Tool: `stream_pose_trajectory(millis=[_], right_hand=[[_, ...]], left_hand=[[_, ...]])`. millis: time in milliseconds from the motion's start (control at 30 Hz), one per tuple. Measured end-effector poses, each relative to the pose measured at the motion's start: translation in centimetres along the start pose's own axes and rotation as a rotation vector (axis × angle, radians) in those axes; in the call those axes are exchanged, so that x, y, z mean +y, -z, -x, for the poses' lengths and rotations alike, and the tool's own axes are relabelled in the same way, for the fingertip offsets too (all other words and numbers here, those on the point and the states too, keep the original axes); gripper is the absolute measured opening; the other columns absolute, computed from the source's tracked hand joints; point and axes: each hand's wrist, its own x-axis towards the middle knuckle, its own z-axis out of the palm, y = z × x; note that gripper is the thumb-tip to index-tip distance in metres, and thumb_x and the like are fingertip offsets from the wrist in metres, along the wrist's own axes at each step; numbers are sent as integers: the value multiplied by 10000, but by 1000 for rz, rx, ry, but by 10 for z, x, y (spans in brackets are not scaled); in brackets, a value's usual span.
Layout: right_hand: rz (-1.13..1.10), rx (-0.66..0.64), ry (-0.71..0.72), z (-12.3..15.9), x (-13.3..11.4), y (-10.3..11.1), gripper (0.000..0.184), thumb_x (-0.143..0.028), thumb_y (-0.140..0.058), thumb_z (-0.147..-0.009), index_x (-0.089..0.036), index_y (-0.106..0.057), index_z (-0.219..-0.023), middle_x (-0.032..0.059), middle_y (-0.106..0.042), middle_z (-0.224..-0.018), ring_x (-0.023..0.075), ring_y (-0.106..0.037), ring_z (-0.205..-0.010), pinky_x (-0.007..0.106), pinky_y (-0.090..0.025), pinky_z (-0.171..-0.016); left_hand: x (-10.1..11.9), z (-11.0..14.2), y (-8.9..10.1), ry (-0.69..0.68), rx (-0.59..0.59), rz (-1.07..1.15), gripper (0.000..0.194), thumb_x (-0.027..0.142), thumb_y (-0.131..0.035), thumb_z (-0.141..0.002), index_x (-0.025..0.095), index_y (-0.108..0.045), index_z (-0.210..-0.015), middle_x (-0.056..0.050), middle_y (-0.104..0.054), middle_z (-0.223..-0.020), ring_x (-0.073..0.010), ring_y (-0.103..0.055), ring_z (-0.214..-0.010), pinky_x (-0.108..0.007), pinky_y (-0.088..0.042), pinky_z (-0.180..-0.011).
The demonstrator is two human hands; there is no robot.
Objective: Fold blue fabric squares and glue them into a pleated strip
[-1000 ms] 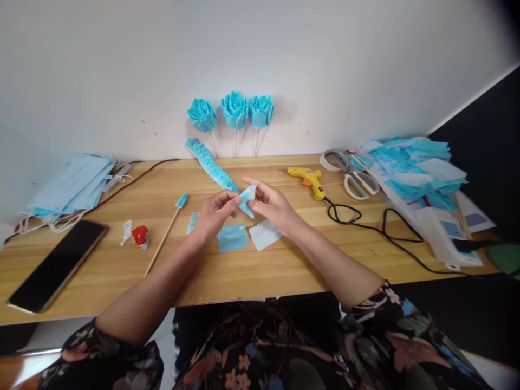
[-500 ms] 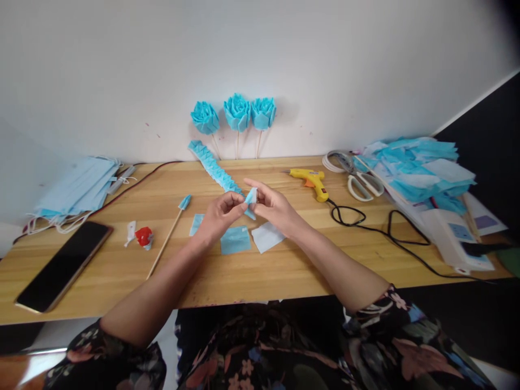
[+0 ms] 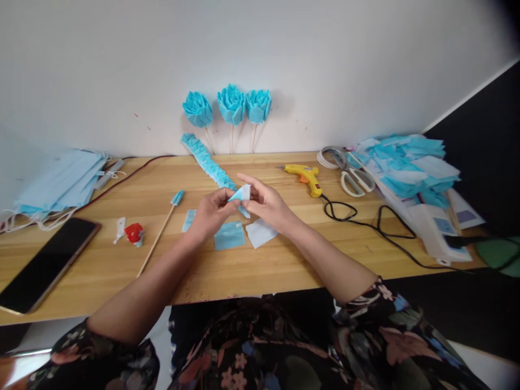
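Observation:
Between my two hands, above the middle of the table, is a small folded piece of blue-and-white fabric (image 3: pixel 242 194). My left hand (image 3: pixel 215 211) pinches its left side between thumb and fingers. My right hand (image 3: pixel 266 203) grips the other side, thumb in front and index finger stretched out beyond it. Just behind my hands lies a strip of overlapping folded blue petals (image 3: pixel 207 162). Below them on the table are a flat blue fabric square (image 3: pixel 229 236) and a pale one (image 3: pixel 261 233). Part of another blue piece (image 3: pixel 189 220) shows beside my left hand.
Three blue fabric flowers (image 3: pixel 231 104) on sticks lean on the wall. A stick with a blue bud (image 3: pixel 177 197), red wrapper (image 3: pixel 134 233), phone (image 3: pixel 49 265) and face masks (image 3: pixel 60 181) lie left. Right are a yellow glue gun (image 3: pixel 304 176), scissors (image 3: pixel 357 181) and a fabric pile (image 3: pixel 410 168).
The folded piece now shows a wider blue-and-white face between my fingers. The whole view has shifted slightly, so things appear further left and a little higher.

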Motion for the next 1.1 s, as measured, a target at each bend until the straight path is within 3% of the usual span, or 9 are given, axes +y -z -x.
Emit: stream_pose_trajectory(millis=[233, 367, 567, 833, 933, 1100], right_hand=[[-124, -62, -11, 1, -7, 4, 822, -255, -743, -799, -275, -357, -1524, 3, -651, -995, 161, -625, -951, 322, -517, -859], [-138, -50, -50, 0, -5, 4, 788, -252, -727, -822, -278, -362, -1520, 3, -682, -1000, 163, -650, -947, 334, -531, -877], [-177, -54, -56, -1, 2, 0, 717, -249, -706, -827, -241, -410, -1479, -34, -681, -858, 125, -646, -809, 270, -512, -759], [-75, -34, -78, -2, 2, 6, 686, -253, -722, -803, -251, -483, -1445, -44, -668, -795, 95, -550, -643, 238, -428, -590], [-61, -23, -88, -2, 0, 8, 700, -270, -729, -804, -276, -484, -1459, -26, -699, -844, 115, -596, -698, 256, -478, -635], [-150, 32, -91, -2, -1, 7, 908, -266, -741, -799, -330, -282, -1579, -4, -750, -983, 155, -693, -886, 307, -563, -826]], left_hand=[[-4, -4, 4, -11, 166, 97, 178, 317, -711, -779, 188, -637, -681, 8, -585, -647, -130, -510, -638, -281, -423, -666], [-3, -3, 3, -19, 160, 116, 181, 321, -703, -786, 191, -635, -679, 11, -578, -642, -128, -500, -637, -280, -421, -664], [-3, -3, -1, -18, 97, 137, 141, 301, -719, -782, 197, -656, -711, 7, -629, -686, -138, -538, -664, -294, -444, -689], [0, -1, 0, -15, 163, 99, 234, 335, -715, -814, 198, -606, -660, 11, -612, -669, -138, -529, -649, -302, -433, -690], [-2, -2, 1, -30, 191, 78, 251, 359, -715, -804, 201, -596, -651, 14, -587, -651, -138, -513, -643, -299, -420, -688], [-7, -3, 1, -47, 217, 94, 228, 369, -713, -797, 204, -609, -679, 14, -596, -660, -141, -529, -665, -303, -440, -727]])
